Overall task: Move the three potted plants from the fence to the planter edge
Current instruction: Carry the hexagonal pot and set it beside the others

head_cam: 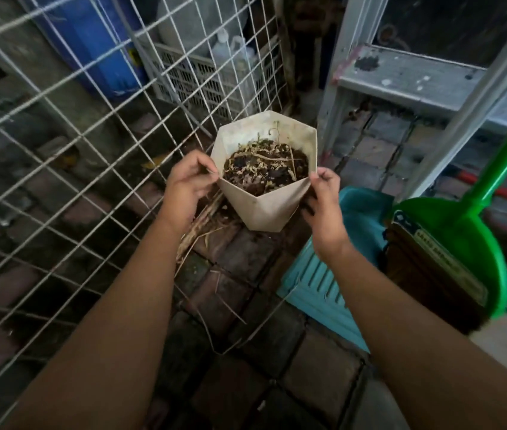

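A white angular pot point(264, 209), filled with dark soil and dry plant stems, is in the air at the centre of the view, beside the white wire fence point(59, 156). My left hand point(188, 184) pinches its left rim and my right hand point(323, 197) grips its right rim. No other potted plant shows, and I see no planter edge.
Brick paving point(246, 321) lies below the pot, with dry stalks on it. At the right stand a teal dustpan point(332, 274), a green broom point(463, 237) and a metal ladder point(416, 76). Behind the fence are a blue barrel point(90, 41), a plastic crate point(202, 79) and bottles.
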`<state>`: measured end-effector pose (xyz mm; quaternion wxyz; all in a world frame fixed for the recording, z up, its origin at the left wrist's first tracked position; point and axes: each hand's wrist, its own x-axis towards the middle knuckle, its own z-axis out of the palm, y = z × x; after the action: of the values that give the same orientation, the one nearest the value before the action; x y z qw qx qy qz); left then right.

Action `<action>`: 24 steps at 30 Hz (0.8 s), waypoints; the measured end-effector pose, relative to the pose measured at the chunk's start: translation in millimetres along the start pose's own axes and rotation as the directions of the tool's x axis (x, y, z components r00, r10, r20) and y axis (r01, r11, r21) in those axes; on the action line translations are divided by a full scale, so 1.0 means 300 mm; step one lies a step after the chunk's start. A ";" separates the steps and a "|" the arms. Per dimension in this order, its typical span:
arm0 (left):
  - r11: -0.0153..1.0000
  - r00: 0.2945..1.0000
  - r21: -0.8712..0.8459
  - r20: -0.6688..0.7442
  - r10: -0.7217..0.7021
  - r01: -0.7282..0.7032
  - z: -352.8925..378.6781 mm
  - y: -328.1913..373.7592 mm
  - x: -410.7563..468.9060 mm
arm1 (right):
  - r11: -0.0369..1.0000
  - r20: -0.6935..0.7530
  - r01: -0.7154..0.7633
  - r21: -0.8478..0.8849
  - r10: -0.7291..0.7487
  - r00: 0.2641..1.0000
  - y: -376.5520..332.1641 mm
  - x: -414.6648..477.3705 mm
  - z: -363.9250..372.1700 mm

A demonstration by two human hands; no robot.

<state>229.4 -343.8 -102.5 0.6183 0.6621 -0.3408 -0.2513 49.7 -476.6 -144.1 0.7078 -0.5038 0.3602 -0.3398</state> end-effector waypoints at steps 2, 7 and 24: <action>0.995 0.996 -0.095 -0.079 -0.040 0.032 0.049 -0.022 -0.031 | 0.999 0.031 -0.045 0.001 0.044 0.999 -0.017 0.013 -0.001; 0.973 0.990 -0.229 -0.120 -0.069 0.040 0.201 -0.111 -0.111 | 0.997 0.084 -0.083 0.001 0.083 0.993 0.047 0.017 0.002; 0.952 0.924 0.093 -0.227 0.307 -0.293 0.287 -0.263 -0.081 | 0.932 0.092 -0.106 0.345 0.079 0.993 0.105 0.094 0.031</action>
<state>159.8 -380.7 -192.1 0.6667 0.6449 -0.3683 -0.0625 75.7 -487.7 -176.7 0.8145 -0.3651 0.2901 -0.3452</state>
